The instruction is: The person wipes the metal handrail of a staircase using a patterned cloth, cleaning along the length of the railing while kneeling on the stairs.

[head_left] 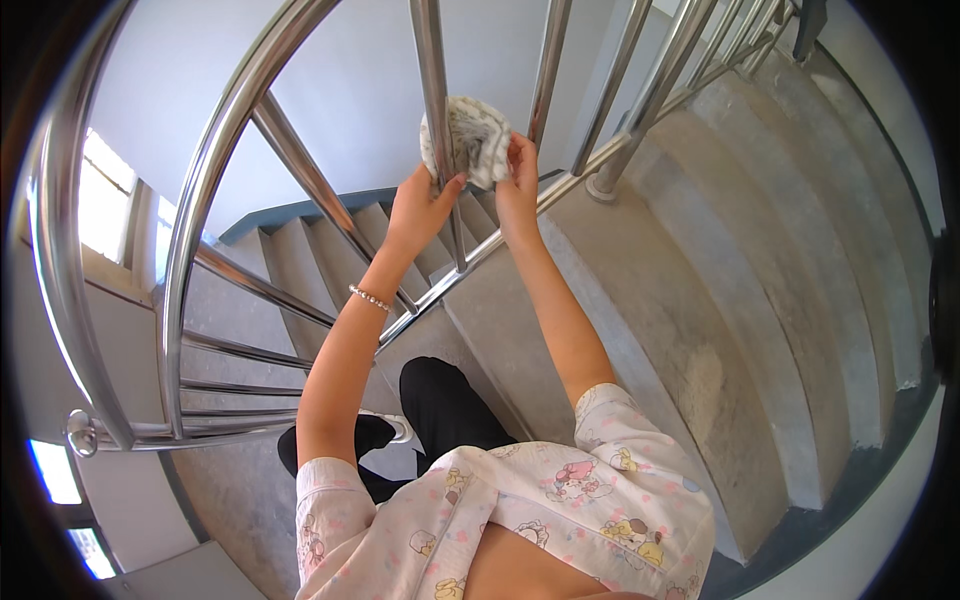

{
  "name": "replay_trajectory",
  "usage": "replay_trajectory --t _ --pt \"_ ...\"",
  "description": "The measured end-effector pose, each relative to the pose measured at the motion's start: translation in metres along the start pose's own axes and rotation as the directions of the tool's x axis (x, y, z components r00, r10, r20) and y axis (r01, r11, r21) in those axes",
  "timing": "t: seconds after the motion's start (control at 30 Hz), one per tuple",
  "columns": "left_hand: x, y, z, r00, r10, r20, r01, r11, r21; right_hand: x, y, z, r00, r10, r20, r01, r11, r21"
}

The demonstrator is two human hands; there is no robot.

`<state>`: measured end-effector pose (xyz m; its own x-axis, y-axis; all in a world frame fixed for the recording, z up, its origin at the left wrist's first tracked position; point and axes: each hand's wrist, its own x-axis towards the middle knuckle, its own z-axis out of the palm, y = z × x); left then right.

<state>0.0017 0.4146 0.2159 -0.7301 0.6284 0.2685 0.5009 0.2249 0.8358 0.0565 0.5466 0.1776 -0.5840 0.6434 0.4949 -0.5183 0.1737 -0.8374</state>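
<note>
A white, patterned cloth point(484, 135) with grey smudges hangs partly around an upright metal baluster point(429, 60) of the stair railing. My left hand point(424, 206) grips the cloth at its lower left, the thumb lying across the front of the baluster. At the cloth's right edge, my right hand point(519, 184) pinches it between thumb and fingers. Part of the cloth is hidden behind the baluster.
A curved metal handrail point(202, 172) sweeps along the left. Concrete steps point(735, 247) rise on the right, and a lower flight point(330, 240) descends behind the railing. The railing's bottom rail point(480, 251) runs diagonally. My black-trousered knee point(442, 405) is below.
</note>
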Motion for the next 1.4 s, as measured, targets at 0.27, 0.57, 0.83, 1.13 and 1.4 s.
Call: replay_trajectory --t 0.27,0.57,0.83,1.13,1.4 --pt "0.005 -0.014 -0.002 0.993 0.092 0.069 -0.090 0.995 -0.030 0.009 -0.010 -0.017 0.931 -0.185 0.313 0.265 0.935 -0.236" --pt "0.003 -0.035 0.004 0.987 0.144 0.065 -0.143 0.989 -0.022 0.004 -0.075 -0.025 0.894 0.157 0.419 -0.171 0.985 -0.005" --pt "0.014 -0.078 0.025 0.931 0.361 0.058 -0.308 0.861 -0.405 -0.009 -0.023 0.025 0.851 -0.380 0.362 0.461 0.871 -0.170" --pt "-0.007 0.036 -0.038 0.861 0.229 -0.454 -0.395 0.864 -0.313 0.016 -0.050 0.075 0.963 -0.266 0.047 0.270 0.947 -0.173" --pt "0.062 0.123 -0.035 0.793 0.360 -0.491 -0.437 0.898 -0.047 -0.003 -0.021 0.067 0.978 -0.202 0.047 0.207 0.929 -0.307"
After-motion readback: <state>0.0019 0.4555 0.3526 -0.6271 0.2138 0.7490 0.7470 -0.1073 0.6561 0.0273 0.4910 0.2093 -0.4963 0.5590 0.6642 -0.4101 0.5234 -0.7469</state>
